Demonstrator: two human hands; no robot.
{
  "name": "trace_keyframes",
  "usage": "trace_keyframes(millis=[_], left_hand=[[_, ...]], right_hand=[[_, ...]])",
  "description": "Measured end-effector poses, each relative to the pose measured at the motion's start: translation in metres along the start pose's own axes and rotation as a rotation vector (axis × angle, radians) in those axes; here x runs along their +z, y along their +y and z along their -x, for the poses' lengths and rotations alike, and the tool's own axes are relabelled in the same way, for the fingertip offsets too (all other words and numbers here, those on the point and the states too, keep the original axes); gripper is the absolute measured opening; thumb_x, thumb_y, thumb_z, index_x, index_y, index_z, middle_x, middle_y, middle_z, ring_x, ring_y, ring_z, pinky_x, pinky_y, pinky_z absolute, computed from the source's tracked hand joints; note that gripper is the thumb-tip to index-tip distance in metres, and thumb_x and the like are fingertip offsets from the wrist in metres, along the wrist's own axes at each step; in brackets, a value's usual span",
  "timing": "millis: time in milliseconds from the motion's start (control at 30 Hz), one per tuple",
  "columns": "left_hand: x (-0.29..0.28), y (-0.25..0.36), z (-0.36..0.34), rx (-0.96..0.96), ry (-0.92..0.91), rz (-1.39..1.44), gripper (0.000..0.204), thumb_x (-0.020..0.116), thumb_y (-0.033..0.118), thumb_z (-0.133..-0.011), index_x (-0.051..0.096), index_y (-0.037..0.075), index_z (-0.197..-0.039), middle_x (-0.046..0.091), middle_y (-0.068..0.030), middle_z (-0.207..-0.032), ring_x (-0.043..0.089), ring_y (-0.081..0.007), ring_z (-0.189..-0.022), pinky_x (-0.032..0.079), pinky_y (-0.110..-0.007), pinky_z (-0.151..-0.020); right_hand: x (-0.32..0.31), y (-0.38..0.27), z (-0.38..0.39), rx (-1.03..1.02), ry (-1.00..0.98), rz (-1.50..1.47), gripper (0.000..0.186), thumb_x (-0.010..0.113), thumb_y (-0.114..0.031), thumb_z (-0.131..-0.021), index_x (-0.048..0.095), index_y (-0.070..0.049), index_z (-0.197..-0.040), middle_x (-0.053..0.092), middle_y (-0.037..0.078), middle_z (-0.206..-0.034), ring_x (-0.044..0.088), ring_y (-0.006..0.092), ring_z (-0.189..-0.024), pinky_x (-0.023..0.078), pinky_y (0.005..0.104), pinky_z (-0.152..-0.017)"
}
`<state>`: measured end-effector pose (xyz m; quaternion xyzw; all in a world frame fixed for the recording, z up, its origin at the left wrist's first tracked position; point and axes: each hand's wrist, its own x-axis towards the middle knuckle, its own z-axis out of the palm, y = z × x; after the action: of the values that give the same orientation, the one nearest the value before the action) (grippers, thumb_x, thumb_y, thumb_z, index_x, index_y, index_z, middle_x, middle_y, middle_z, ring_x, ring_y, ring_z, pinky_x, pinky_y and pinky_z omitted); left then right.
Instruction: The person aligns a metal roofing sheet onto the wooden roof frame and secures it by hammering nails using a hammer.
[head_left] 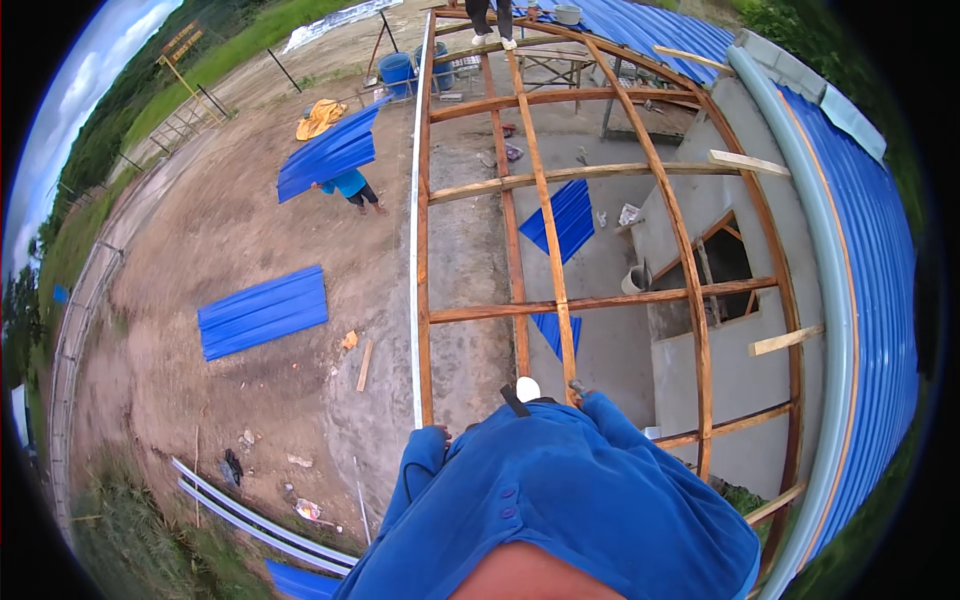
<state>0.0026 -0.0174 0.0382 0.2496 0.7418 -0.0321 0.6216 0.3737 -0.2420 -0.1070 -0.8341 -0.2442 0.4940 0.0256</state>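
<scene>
I look down over an open roof frame of timber beams (563, 330) with a pale metal strip (416, 300) along its left edge. My left hand (445, 434) is low beside that strip, mostly hidden by the blue sleeve, so its fingers are unclear. My right hand (575, 394) is at a middle beam, closed around a small greyish object, too small to name. A white shoe tip (527, 390) shows between my hands. Under the frame lie blue corrugated sheets (555, 222) on grey concrete.
A worker (355, 190) on the ground carries a blue sheet (330, 150); another's legs (480, 22) stand on the far beams. Another sheet (262, 310) lies on dirt at left. A block wall (687, 375) and blue roofing (870, 320) with a pale gutter (830, 320) are at right.
</scene>
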Motion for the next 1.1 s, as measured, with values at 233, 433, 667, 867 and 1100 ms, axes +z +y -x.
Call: trace_keyframes(millis=[233,433,667,867,1100], left_hand=[[0.001,-0.011,-0.017,0.056,-0.083,0.004,0.024,0.046,0.014,-0.092,0.059,0.003,-0.11,0.065,-0.0146,-0.09,0.062,-0.0279,-0.075,0.051,-0.041,-0.061],[-0.007,-0.028,-0.046,0.069,-0.129,0.0,0.025,0.044,0.012,-0.093,0.059,0.001,-0.11,0.065,-0.0148,-0.09,0.063,-0.0274,-0.076,0.052,-0.039,-0.063],[0.006,0.0,0.037,0.115,-0.043,-0.174,0.026,0.047,0.01,-0.092,0.062,0.002,-0.111,0.067,-0.0129,-0.092,0.064,-0.0244,-0.085,0.052,-0.036,-0.071],[-0.019,-0.029,-0.05,0.011,-0.006,0.001,0.032,0.045,0.012,-0.093,0.05,0.008,-0.124,0.065,-0.0147,-0.103,0.065,-0.029,-0.087,0.052,-0.044,-0.066],[-0.032,0.0,-0.077,-0.073,-0.006,-0.08,0.03,0.045,0.01,-0.092,0.051,0.011,-0.122,0.066,-0.0144,-0.1,0.067,-0.0314,-0.076,0.05,-0.047,-0.059]], right_hand=[[0.029,0.061,-0.061,0.094,0.027,-0.033,0.055,0.071,-0.048,-0.075,0.065,-0.004,-0.107,0.064,0.021,-0.107,0.062,0.0334,-0.102,0.047,0.0403,-0.087],[0.009,0.023,-0.016,0.085,0.026,-0.021,0.057,0.072,-0.046,-0.075,0.064,-0.002,-0.11,0.063,0.022,-0.11,0.06,0.0328,-0.106,0.046,0.0392,-0.091],[0.063,0.069,-0.088,0.085,-0.06,0.061,0.065,0.064,-0.053,-0.079,0.059,-0.001,-0.119,0.058,0.021,-0.121,0.055,0.0343,-0.114,0.041,0.0402,-0.098],[0.031,0.03,-0.034,0.11,-0.085,-0.048,0.064,0.066,-0.051,-0.077,0.06,0.001,-0.114,0.061,0.022,-0.114,0.058,0.0351,-0.108,0.045,0.0425,-0.091],[0.011,0.054,-0.021,0.18,0.057,-0.204,0.051,0.074,-0.045,-0.074,0.066,0.001,-0.096,0.067,0.018,-0.092,0.065,0.0304,-0.087,0.048,0.0402,-0.081]])
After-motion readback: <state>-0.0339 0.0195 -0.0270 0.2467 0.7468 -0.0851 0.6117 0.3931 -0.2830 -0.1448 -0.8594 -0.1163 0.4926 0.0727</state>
